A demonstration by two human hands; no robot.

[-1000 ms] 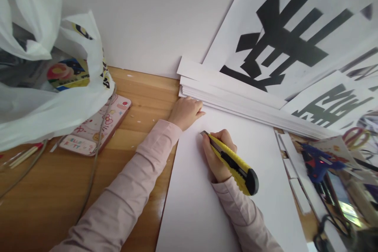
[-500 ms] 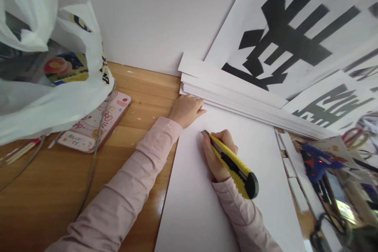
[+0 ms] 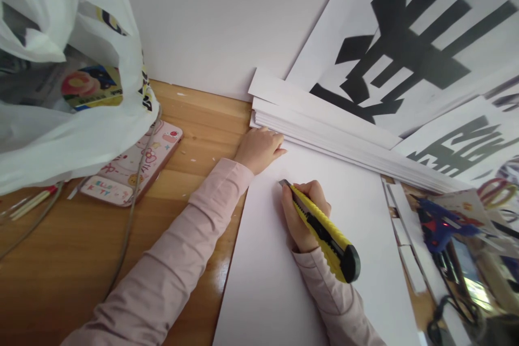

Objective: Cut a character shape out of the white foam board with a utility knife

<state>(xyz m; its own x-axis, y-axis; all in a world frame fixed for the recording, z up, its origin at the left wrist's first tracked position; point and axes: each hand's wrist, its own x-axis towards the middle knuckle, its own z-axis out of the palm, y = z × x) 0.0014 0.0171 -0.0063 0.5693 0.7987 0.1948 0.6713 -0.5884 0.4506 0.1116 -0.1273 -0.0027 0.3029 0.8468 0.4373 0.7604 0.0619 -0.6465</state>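
- Left hand point(image 3: 261, 150), in a pale pink sleeve, rests knuckles bent on the left edge of a large white sheet point(image 3: 259, 281), its fingers against a stack of white strips point(image 3: 324, 132); whether it pinches anything cannot be told.
- Right hand point(image 3: 299, 230), sleeved alike, grasps a yellow utility knife point(image 3: 331, 239) above the sheet, the blade pointing toward the left hand and its black end toward the right forearm.
- At far left, a white plastic bag point(image 3: 77, 154) bulges over the wooden counter point(image 3: 77, 270), a package with a peach-coloured picture showing inside.
- Just beside the bag lies a pink patterned phone case point(image 3: 164, 154), a thin cable point(image 3: 130, 216) trailing across it.
- Beyond the stack, two papers printed with bold black shapes, one large point(image 3: 421, 54) and one smaller point(image 3: 458, 143), slant toward the upper right.
- At right, loose white pieces point(image 3: 412, 270) lie along the sheet's edge, near a blue glue gun point(image 3: 440, 227).
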